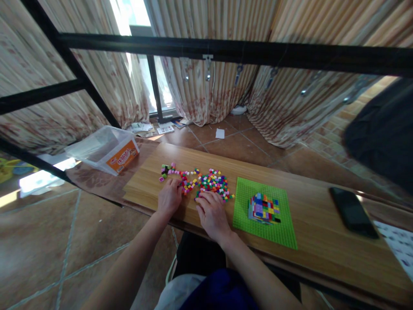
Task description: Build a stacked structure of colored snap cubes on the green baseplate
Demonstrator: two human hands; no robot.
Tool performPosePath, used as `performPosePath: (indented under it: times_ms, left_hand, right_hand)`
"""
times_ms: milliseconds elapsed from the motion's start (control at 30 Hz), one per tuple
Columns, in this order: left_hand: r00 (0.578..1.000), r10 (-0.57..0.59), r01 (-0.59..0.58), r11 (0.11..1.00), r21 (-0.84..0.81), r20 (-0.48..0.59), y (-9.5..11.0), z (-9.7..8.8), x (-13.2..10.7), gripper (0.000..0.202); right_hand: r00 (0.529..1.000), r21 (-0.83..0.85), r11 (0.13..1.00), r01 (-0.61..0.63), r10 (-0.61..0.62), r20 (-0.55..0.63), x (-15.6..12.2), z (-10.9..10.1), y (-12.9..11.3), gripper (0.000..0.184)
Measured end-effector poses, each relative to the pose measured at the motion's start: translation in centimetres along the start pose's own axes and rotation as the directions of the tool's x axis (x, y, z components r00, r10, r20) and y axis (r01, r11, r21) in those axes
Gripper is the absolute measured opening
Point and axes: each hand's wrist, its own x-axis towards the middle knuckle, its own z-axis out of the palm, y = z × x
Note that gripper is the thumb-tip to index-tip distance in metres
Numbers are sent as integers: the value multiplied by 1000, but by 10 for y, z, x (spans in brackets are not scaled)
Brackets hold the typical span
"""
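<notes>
The worktop [312, 215] is wood-grained and smooth, with a soft sheen toward its far left corner. Around the middle of its length, the loose bricks [213, 183] look like hard plastic. Nearer its right end, the green baseplate [240, 211] is plastic, its surface rough with small studs, and the brick build [263, 209] on it is plastic too. By the right edge, the phone [353, 212] has a dark, smooth, glossy face; the printed sheet [398, 245] at the near right corner looks like paper. Beyond the left edge, the box [100, 146] is clear, shiny plastic. Past the far edge, the curtains [219, 90] are pleated cloth.
</notes>
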Motion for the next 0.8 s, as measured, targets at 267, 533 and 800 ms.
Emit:
performPosePath:
  times_ms: [267,533,800]
  left_hand:
    - [1000,17,-17,1000,27,0,3,-2,0,13]
    - [998,23,-34,972,-234,-50,16,-11,-8,12]
    - [988,147,-149,864,-480,-43,62,-31,-36,15]
  right_hand:
    - [1000,3,1000,12,-12,-21,2,1,2,17]
    - [987,189,976,-108,128,-100,6,-10,-3,21]
    - [895,802,505,-320,438,81,22,-20,-8,24]
